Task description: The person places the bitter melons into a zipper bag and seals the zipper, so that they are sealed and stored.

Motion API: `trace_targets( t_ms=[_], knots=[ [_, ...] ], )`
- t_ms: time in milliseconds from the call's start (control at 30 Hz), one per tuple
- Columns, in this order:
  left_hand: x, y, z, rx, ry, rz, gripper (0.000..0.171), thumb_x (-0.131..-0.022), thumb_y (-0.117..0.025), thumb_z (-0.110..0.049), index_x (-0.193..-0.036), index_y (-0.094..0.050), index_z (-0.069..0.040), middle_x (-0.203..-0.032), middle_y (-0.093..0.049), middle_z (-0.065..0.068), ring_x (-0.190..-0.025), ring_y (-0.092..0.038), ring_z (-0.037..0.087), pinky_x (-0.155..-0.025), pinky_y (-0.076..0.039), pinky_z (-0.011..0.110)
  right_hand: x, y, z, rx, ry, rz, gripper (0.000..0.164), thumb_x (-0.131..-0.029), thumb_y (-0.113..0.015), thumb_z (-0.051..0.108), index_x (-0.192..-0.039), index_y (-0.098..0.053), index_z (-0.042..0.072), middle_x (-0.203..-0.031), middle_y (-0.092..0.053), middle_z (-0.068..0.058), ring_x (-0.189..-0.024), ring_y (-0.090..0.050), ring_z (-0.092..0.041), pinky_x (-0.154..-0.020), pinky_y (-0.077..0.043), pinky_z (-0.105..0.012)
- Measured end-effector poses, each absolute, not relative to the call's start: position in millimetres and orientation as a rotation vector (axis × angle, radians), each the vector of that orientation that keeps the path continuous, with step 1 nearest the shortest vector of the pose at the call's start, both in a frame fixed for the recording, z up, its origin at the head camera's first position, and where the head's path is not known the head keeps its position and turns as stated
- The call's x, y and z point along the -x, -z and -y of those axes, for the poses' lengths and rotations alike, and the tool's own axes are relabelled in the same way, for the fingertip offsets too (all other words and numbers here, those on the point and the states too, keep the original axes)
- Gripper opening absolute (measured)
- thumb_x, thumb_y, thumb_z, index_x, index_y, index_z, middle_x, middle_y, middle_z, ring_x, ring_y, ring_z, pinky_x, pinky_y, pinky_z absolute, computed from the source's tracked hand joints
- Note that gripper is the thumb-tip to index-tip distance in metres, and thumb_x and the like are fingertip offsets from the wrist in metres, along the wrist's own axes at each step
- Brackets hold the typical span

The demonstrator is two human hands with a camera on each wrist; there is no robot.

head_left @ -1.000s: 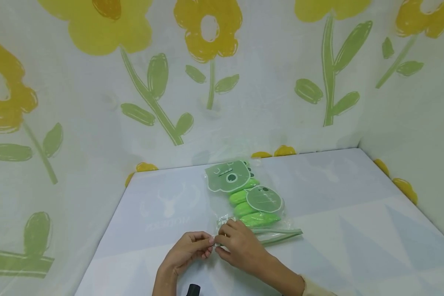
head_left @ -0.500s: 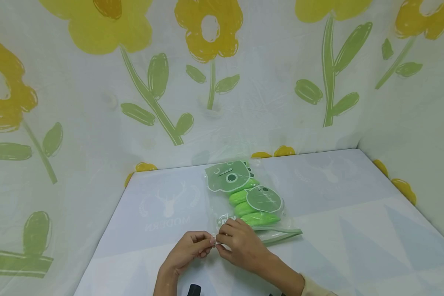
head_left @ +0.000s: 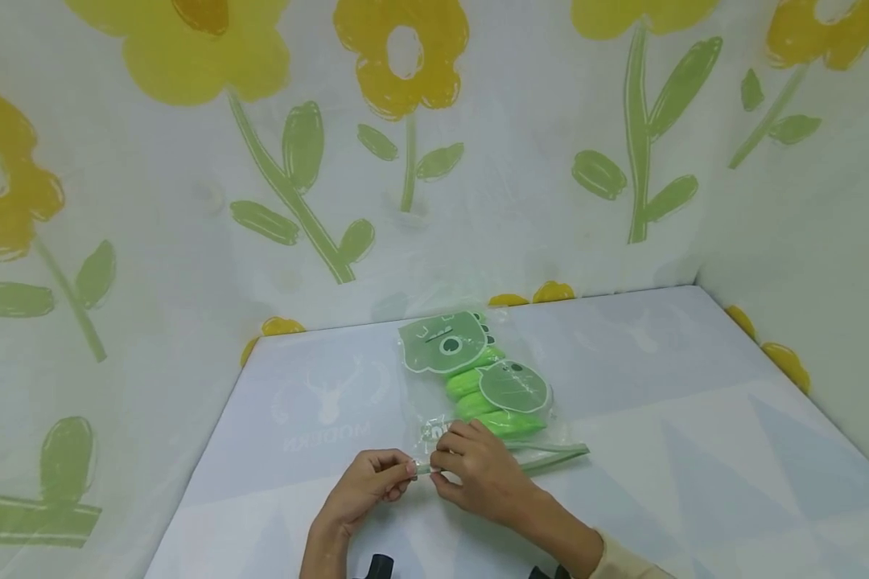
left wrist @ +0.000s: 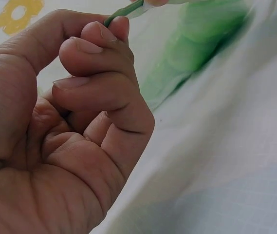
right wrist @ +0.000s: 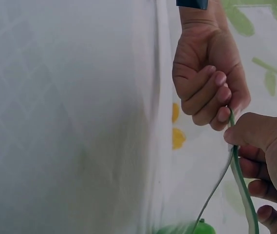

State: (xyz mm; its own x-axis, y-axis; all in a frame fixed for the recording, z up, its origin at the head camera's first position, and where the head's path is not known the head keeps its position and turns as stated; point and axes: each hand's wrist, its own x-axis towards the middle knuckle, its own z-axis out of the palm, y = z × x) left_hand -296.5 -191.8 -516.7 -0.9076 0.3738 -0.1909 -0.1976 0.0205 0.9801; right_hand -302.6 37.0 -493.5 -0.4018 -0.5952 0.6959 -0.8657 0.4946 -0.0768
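A clear plastic zip bag [head_left: 422, 394] with green cartoon faces printed on it lies on the table. Inside are several bright green, elongated things [head_left: 510, 424], partly hidden by the print. My left hand [head_left: 365, 486] pinches the left end of the bag's green-edged mouth [head_left: 553, 460] between thumb and forefinger. Close beside it, my right hand [head_left: 487, 474] pinches the same edge a little further right. Between the two hands a short piece of the green strip [left wrist: 123, 11] shows. In the right wrist view, the mouth's two edges [right wrist: 244, 190] spread apart below my right thumb.
The table [head_left: 666, 386] has a pale blue-and-white cover with a printed deer head. Cloth walls [head_left: 507, 225] with yellow flowers stand behind it and at both sides. A black object [head_left: 380, 566] shows at the near edge.
My right hand has slid slightly right along the bag's edge, away from the left hand, so a short piece of strip now shows between them. The left hand keeps its pinch.
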Motion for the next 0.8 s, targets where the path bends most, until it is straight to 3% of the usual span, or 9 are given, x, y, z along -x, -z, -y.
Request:
trace_targets(
  t_ms=[300, 800],
  knots=[
    [295.6, 518.2, 190.3, -0.182, -1.949, -1.894, 0.015, -0.094, -0.069, -0.014, -0.083, -0.07, -0.005, -0.068, -0.058, -0.001, -0.056, -0.045, 0.007, -0.053, -0.037, 0.021, 301.1, 494.4, -45.8, -1.197, -0.58, 2.15, 0.013, -0.074, -0.085, 0.016, -0.08, -0.074, 0.019, -0.086, -0.061, 0.011, -0.083, -0.05, -0.009, -0.07, -0.035, -0.025],
    [296.4, 517.9, 189.1, -0.179, -1.957, -1.894, 0.015, -0.094, -0.07, -0.014, -0.087, -0.071, -0.002, -0.068, -0.06, 0.0, -0.056, -0.048, 0.007, -0.053, -0.039, 0.02, 299.8, 499.2, -65.5, -1.178, -0.588, 2.159, 0.013, -0.075, -0.084, 0.015, -0.081, -0.073, 0.019, -0.088, -0.061, 0.012, -0.086, -0.052, -0.007, -0.072, -0.038, -0.024]
  ],
)
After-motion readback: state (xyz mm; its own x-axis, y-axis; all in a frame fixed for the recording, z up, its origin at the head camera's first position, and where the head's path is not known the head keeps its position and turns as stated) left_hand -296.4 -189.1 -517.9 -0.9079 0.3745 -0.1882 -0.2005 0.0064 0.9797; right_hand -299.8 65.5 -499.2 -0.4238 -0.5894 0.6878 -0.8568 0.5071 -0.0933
